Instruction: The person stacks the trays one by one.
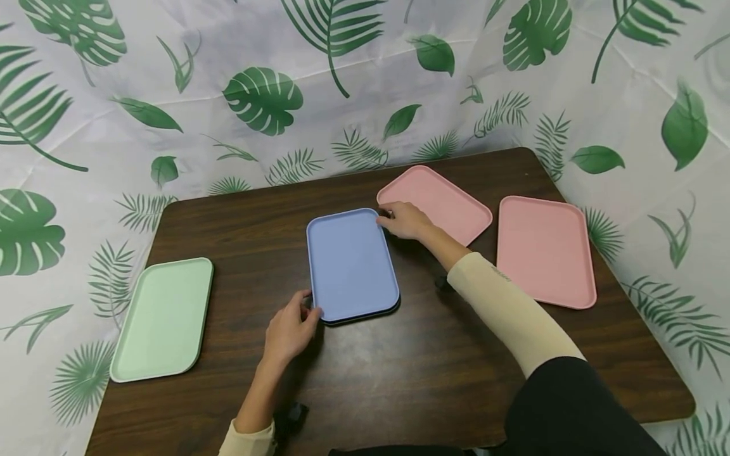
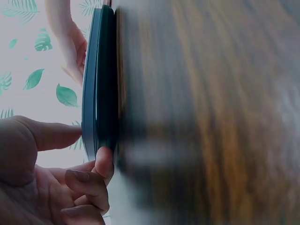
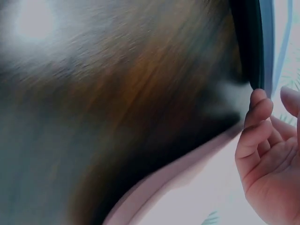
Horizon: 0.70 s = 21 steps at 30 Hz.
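A blue tray (image 1: pixel 353 263) lies on top of a black tray (image 1: pixel 365 315), which shows only as a dark edge beneath it. My left hand (image 1: pixel 289 330) grips the near left corner of the stack. In the left wrist view its thumb touches the blue tray's rim, and a curled finger lies against the black tray (image 2: pixel 106 79). At the far right corner my right hand (image 1: pixel 406 220) holds the stack's edge. In the right wrist view the curled fingers (image 3: pixel 258 110) meet the black tray's corner, with the thumb beside the blue rim.
A pink tray (image 1: pixel 436 202) lies angled behind my right hand, its near edge partly under the forearm. Another pink tray (image 1: pixel 544 250) lies at the right. A green tray (image 1: pixel 162 320) rests at the table's left edge. Leaf-patterned cloth (image 1: pixel 353 114) hangs behind the dark wooden table (image 1: pixel 251 240).
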Motion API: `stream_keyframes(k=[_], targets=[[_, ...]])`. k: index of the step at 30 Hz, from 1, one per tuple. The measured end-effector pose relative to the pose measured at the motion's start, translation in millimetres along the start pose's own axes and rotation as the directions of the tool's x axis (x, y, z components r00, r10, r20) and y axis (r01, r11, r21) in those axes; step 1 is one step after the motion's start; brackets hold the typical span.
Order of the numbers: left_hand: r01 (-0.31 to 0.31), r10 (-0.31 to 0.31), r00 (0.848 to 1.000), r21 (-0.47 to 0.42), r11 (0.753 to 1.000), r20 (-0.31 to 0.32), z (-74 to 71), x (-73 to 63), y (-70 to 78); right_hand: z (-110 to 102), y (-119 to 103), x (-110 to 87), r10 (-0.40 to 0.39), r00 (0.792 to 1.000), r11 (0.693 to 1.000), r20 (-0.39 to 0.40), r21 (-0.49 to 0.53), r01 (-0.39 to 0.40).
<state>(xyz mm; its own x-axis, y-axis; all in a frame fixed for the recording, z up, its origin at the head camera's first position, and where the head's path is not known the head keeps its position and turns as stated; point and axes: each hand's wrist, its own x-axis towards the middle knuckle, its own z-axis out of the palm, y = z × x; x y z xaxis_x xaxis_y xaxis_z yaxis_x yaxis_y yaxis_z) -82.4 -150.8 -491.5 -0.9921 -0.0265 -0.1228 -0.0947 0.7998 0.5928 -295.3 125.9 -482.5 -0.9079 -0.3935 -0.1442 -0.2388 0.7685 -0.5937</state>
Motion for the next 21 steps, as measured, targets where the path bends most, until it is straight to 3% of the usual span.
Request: stream_keyframes(k=[3, 8, 11, 14, 17, 21], targets=[[0.003, -0.003, 1.0, -0.01, 1.0, -0.011, -3.4, -0.5, -2.0, -7, 10, -11.8, 0.004, 0.999, 0.999, -0.036, 0.038, -0.002], [-0.034, 0.036, 0.992, 0.021, 0.999, -0.121, -13.2, 3.0, -2.2, -29, 29, -40.6, 0.012, 0.995, 0.997, -0.101, 0.076, -0.004], [-0.102, 0.113, 0.971, 0.062, 0.993, -0.212, -21.3, 9.3, 1.8, -46, 43, -60.8, 0.026, 0.991, 0.994, -0.128, 0.107, -0.012], [-0.195, 0.221, 0.937, 0.118, 0.974, -0.272, -29.4, 20.0, 11.1, -63, 59, -80.8, 0.064, 0.985, 0.992, -0.158, 0.113, -0.046], [-0.279, 0.317, 0.912, 0.172, 0.945, -0.262, -36.2, 36.0, 27.6, -78, 76, -99.3, 0.129, 0.971, 0.989, -0.199, 0.093, -0.112], [-0.341, 0.38, 0.908, 0.215, 0.915, -0.176, -40.8, 66.6, 54.3, -93, 95, -117.8, 0.215, 0.938, 0.977, -0.27, 0.054, -0.209]])
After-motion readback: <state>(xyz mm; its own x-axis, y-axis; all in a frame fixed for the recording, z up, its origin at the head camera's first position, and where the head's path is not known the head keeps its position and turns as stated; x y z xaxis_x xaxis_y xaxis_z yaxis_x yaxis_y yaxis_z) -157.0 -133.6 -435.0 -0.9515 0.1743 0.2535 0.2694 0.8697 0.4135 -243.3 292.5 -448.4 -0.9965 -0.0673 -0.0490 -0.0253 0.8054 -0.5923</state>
